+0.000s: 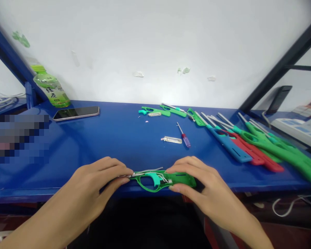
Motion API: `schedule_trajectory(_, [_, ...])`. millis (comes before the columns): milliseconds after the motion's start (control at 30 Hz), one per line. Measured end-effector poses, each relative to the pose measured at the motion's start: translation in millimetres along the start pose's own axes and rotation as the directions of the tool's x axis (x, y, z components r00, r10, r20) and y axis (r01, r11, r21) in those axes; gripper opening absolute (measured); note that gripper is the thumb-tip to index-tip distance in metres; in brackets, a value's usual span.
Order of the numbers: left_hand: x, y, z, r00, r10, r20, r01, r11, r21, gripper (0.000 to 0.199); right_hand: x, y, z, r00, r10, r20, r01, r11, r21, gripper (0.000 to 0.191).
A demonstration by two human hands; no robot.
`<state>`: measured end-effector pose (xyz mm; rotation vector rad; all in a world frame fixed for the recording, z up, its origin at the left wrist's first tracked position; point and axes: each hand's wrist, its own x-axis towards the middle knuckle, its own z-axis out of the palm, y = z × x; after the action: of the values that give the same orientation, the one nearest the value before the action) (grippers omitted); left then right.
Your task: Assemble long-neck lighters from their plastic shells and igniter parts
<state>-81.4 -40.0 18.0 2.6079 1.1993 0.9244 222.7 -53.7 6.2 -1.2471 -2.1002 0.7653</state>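
At the table's front edge lies an opened green lighter casing (149,188) of the long-necked kind, with a teal trigger (153,178) and thin wires showing inside. My left hand (101,178) pinches its metal neck end between thumb and fingers. Around the wider handle end, my right hand (197,176) grips with thumb below and fingers above. Behind the casing are a clear fuel tank (172,139) and a small screwdriver (186,139) with a purple handle.
Several assembled lighters in blue (229,145), red (251,152) and green (287,152) lie at the right. Loose green casing parts (158,111) rest near the wall. A phone (77,112) and a green tea bottle (52,88) are at the back left.
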Motion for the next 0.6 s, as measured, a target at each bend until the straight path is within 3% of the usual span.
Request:
schedule_trajectory(133, [3.1,1.1,-0.9,0.999,0.040,-0.015,-0.040,0.999,-0.009,0.029,-0.3,-0.5,0.0,1.000,0.007,0.006,-0.007,1.000,0.003,0.026])
schedule_trajectory(500, [-5.4,-7.9,-1.4,0.991,-0.004,0.133,0.011,0.998,-0.054,0.033,0.2,3.0,1.5,1.000,-0.012,-0.015,0.012,1.000,0.001,0.024])
schedule_trajectory(600, [-5.4,-9.6,0.1,0.991,-0.003,0.131,0.010,0.999,-0.053,0.032,-0.1,4.1,1.8,1.000,-0.022,-0.017,0.021,1.000,-0.004,0.025])
